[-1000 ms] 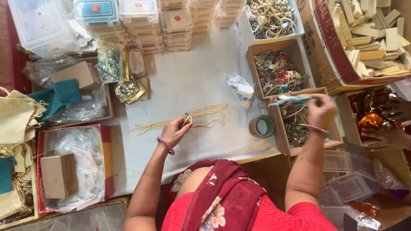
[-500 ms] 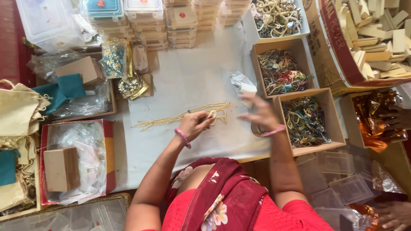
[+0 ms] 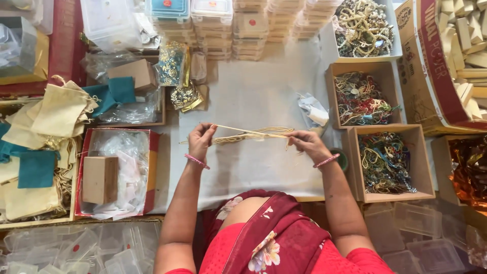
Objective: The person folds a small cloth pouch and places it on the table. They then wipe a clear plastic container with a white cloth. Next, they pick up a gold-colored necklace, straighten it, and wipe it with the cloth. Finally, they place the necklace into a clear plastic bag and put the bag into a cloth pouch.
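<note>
A: What's on the left?

B: A red tray [image 3: 152, 167] holding a small cardboard box [image 3: 100, 179]. Beside it, the left hand [image 3: 201, 138] pinches one end of a cream bead string [image 3: 251, 133].

A: And to the right?

B: The right hand [image 3: 308, 143] pinches the other end, stretching it taut above the white sheet [image 3: 264, 96]. Boxes of jewellery [image 3: 386, 161] sit further right.

Small jewellery packing workshop: table [image 3: 253, 96] crowded with cardboard boxes of mixed jewellery [image 3: 362, 99], stacked clear plastic cases [image 3: 248, 25], cloth pouches [image 3: 61, 109], foil wrap [image 3: 469, 170].
</note>
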